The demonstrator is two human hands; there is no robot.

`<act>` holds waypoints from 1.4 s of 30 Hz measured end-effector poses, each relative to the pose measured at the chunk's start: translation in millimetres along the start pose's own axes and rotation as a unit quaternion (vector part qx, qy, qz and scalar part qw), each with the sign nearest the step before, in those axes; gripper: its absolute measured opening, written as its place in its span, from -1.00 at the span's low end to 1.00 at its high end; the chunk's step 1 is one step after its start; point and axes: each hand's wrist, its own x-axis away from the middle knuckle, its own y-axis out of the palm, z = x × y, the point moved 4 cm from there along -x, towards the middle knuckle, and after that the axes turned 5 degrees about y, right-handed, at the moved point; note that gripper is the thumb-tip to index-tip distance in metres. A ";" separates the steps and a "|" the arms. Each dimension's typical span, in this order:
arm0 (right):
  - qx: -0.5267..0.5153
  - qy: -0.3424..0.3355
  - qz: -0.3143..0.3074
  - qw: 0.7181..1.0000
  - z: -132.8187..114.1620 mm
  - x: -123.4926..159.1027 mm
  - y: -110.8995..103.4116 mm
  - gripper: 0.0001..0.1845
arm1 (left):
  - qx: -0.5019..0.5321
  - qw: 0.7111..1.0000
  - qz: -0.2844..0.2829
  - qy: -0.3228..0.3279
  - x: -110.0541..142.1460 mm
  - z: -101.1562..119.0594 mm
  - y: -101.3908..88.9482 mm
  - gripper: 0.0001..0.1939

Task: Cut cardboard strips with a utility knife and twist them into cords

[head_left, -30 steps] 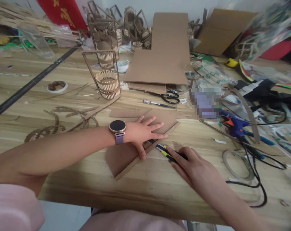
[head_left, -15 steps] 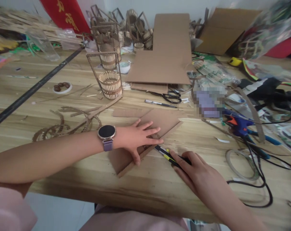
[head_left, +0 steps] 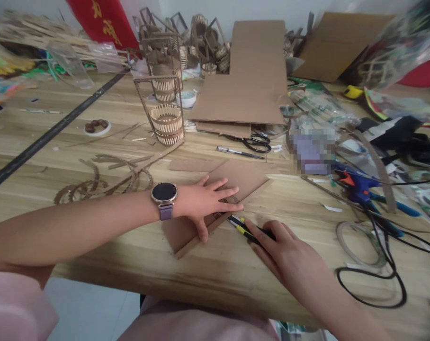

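My left hand (head_left: pixel 211 201) lies flat with fingers spread on a piece of brown cardboard (head_left: pixel 245 180), pressing it against the wooden table. Printed marks on the cardboard show between the fingers. A black and yellow utility knife (head_left: pixel 246 231) is gripped in my right hand (head_left: pixel 282 246), its blade tip at the cardboard's near right edge, close to my left fingertips. Whether the blade is in the cardboard I cannot tell. A narrow strip runs along that edge. Part of the sheet is hidden under my left hand and wrist.
Behind the hands lie a pen (head_left: pixel 239 152) and black scissors (head_left: pixel 252 141). A small slatted basket (head_left: pixel 167 124) with a tall handle stands left of a large cardboard sheet (head_left: pixel 239 99). Curled cardboard strips (head_left: pixel 94 182) lie at left. A blue glue gun (head_left: pixel 359 187) with looping cable is at right.
The knife tip has drawn back slightly toward me along the cardboard's edge. My left hand has shifted slightly on the cardboard and stays spread. The whole view has drifted a little.
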 end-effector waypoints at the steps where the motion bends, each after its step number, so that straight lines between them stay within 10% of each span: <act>1: 0.001 -0.001 0.000 1.000 -1.3 -0.1 0.2 -0.51 | 0.005 1.000 0.004 0.000 0.0 -0.3 -0.1 0.22; 42: 0.013 -0.030 0.017 0.999 -44.6 2.5 1.3 -0.56 | 0.017 1.000 0.019 0.000 13.6 3.0 15.0 0.44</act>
